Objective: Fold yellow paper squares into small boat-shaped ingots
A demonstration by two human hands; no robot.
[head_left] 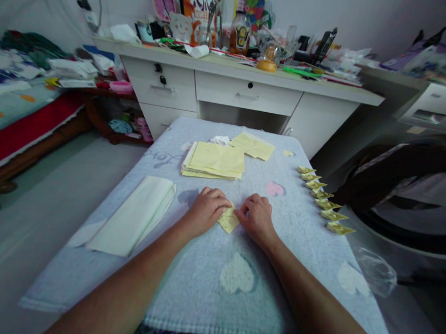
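A small folded piece of yellow paper lies on the cloth-covered table, one corner pointing toward me. My left hand pinches its left upper edge between thumb and fingers. On the other side, my right hand has its thumb and curled fingers on the right edge of the same paper. The fingers partly hide its far part. Beyond my hands sits a stack of yellow paper sheets, with loose yellow sheets behind it to the right.
Folded white paper lies left of my left arm. Several folded yellow paper boats line the table's right edge. A clear plastic bag hangs near that edge. Behind stands a white desk crowded with items; a washing machine is at right.
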